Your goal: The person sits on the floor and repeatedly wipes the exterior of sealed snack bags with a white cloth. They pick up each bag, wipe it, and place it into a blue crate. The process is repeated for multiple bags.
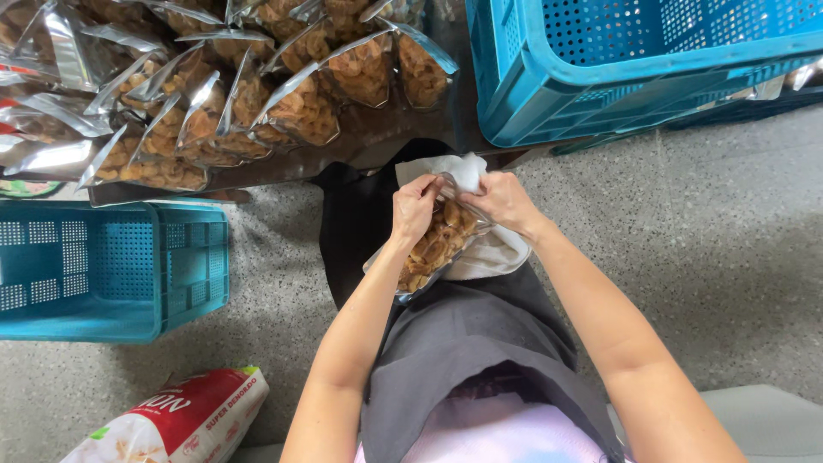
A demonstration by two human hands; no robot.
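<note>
A speckled grey floor carries two blue perforated crates, a red-and-white sack, and a low board of filled snack pouches.

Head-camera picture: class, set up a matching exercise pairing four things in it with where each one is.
Things:
1. clear snack bag
2. red and white sack
3. row of filled bags
4. white cloth

Places:
A. on the floor at the lower left
B. on the lap, under the held bag
C. lined up at the top left, on a dark surface
D. between the left hand and right hand

Pairs: 1-D, 2-A, 3-C, 4-B
</note>
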